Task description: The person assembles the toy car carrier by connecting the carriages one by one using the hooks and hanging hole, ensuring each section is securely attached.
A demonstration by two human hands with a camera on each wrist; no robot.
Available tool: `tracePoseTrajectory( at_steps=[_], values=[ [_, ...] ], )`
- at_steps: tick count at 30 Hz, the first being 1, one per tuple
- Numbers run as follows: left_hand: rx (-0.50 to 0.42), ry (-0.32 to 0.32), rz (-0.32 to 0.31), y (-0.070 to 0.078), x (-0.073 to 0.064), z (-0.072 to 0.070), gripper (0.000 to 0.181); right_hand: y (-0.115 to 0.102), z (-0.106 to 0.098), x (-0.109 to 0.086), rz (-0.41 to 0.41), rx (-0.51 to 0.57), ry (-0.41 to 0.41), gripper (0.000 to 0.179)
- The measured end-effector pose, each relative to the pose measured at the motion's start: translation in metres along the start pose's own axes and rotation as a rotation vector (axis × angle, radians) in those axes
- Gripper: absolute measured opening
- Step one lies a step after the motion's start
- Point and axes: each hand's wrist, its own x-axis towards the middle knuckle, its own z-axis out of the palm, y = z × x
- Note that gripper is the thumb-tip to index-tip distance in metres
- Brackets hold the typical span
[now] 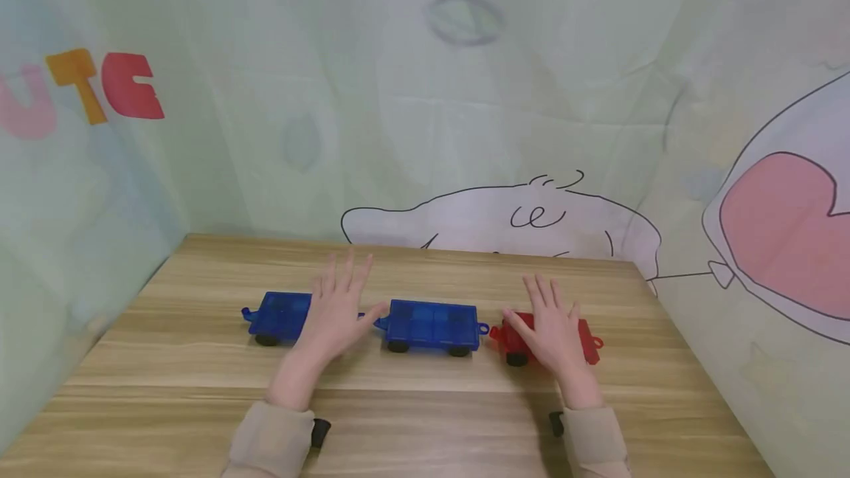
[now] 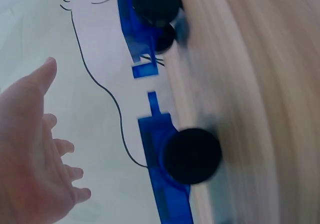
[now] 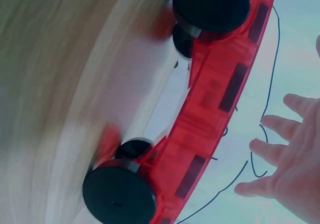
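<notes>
"What's nearest?"

"The sleeves (image 1: 268,434), then L hand (image 1: 335,316) & R hand (image 1: 553,327), both w/ fingers spread, pinching nothing AFAICT."

"Which step, IYO?"

"Hands-off, prob.: L hand hovers btwn the left car (image 1: 280,316) & mid car (image 1: 433,324), both blue; R hand's over the red car (image 3: 200,126). All three stand in a row, L to R, on the table (image 1: 425,408). Next move, if it's on a car, prob. calls for lowering a hand & curling fingers round its sides, wheels kept down."

"Are they hitched?"

"From the head cam, L thumb covers the gap btwn the blues. L wrist cam shows it: mid car's hook (image 2: 145,70) is apart from left car's ring (image 2: 153,103). Mid/red joint: v. close, can't tell if touching."

"R wrist cam?"

"Gives the red car's side & black wheels (image 3: 120,196), which R hand partly hides from above. Fingers are clear of it there."

"And farthest?"

"The printed cloth (image 1: 252,168), behind the table."
</notes>
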Motion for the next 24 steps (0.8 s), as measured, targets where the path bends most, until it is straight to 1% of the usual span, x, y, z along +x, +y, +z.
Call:
tracePoseTrajectory(
  at_steps=[4, 6, 8, 11, 13, 15, 17, 21, 24],
  values=[
    [-0.035, -0.022, 0.030, 0.008, 0.008, 0.002, 0.090, 0.006, -0.001, 0.000, -0.010, 0.034, 0.009, 0.084],
    [-0.054, -0.031, 0.064, 0.010, 0.011, 0.004, 0.096, 0.011, -0.001, 0.000, -0.022, 0.066, 0.015, 0.084],
    [-0.100, -0.050, 0.093, 0.012, 0.013, 0.006, 0.103, 0.017, -0.001, 0.001, -0.038, 0.104, 0.021, 0.084],
    [-0.174, -0.088, 0.131, 0.014, 0.016, 0.009, 0.114, 0.028, -0.002, 0.003, -0.057, 0.200, 0.019, 0.085],
    [-0.224, -0.116, 0.129, 0.016, 0.018, 0.012, 0.120, 0.035, -0.003, 0.004, -0.059, 0.269, 0.003, 0.085],
    [-0.253, -0.131, 0.127, 0.019, 0.019, 0.014, 0.124, 0.041, -0.004, 0.006, -0.050, 0.338, -0.025, 0.087],
    [-0.279, -0.144, 0.121, 0.021, 0.021, 0.016, 0.126, 0.046, -0.006, 0.006, -0.037, 0.380, -0.057, 0.087],
    [-0.312, -0.159, 0.115, 0.026, 0.025, 0.023, 0.128, 0.057, -0.011, 0.004, -0.028, 0.416, -0.096, 0.082],
    [-0.322, -0.164, 0.111, 0.029, 0.027, 0.029, 0.127, 0.067, -0.015, 0.000, -0.037, 0.420, -0.101, 0.076]
  ],
)
